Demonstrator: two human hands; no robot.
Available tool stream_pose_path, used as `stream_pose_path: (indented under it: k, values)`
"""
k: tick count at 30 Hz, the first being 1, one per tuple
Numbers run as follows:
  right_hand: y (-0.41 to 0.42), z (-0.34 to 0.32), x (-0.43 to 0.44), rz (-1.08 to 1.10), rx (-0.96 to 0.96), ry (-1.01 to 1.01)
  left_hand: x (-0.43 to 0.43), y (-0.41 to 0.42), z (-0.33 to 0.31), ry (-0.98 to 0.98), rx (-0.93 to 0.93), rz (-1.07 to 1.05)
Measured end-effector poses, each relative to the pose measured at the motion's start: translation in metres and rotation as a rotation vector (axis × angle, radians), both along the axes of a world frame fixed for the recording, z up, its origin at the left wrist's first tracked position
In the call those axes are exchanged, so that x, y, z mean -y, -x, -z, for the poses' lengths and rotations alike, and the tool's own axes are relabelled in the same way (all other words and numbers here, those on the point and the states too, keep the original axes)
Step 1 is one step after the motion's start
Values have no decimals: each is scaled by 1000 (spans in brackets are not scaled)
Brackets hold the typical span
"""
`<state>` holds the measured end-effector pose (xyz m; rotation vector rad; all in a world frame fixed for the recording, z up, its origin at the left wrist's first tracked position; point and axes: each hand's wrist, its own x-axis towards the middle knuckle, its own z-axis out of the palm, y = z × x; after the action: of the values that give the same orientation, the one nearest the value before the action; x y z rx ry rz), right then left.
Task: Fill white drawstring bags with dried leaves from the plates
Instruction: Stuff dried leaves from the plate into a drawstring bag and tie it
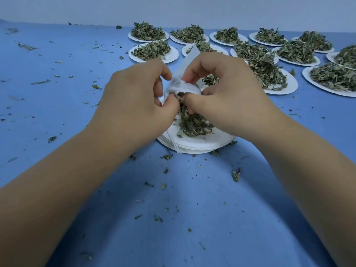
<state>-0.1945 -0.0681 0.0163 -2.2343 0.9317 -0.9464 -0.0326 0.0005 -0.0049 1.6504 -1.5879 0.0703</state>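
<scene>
A white drawstring bag is held up over the nearest white plate, its gathered mouth facing me. My left hand pinches the bag's left rim. My right hand pinches the right rim, and its thumb and fingers press dried leaves into the opening. A small heap of dried leaves lies on the plate under the bag. The bag's white strings trail over the plate's front left edge. The plate sits on a stack of similar white plates.
Several white plates heaped with dried leaves stand in rows behind, among them one at the far left and one at the right. Leaf crumbs are scattered over the blue table. A pale wall runs behind.
</scene>
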Motion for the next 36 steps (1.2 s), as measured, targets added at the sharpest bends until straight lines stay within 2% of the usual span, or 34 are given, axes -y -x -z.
stream_pose_path:
  k: [3, 5, 7, 11, 13, 19, 24, 30, 33, 36]
  values:
    - [-1, -1, 0, -31, 46, -96, 4, -3, -2, -15, -81, 19]
    - [-1, -1, 0, -44, 58, -142, 6, -2, -2, 4, -55, 19]
    - [-1, 0, 0, -13, 38, -89, 5, 2, -4, 31, -34, 28]
    - [-3, 3, 0, 91, -84, 173, 1, 10, -5, 52, -28, 68]
    - [-5, 3, 0, 119, -131, 240, -1, 12, -5, 57, -30, 54]
    - [-4, 4, -6, -5, -98, 120, -1, 4, -9, -27, 79, -84]
    - [-7, 9, -2, 10, -140, 195, 0, 7, -9, -3, -66, 24]
    - [-9, 9, 3, 144, -214, 299, -2, 9, -10, 8, -147, 146]
    - [-7, 8, 1, 90, -197, 256, -2, 5, -9, 32, -100, 69]
    - [-4, 5, -6, -52, -137, 76, -1, 2, -7, 12, -32, 8]
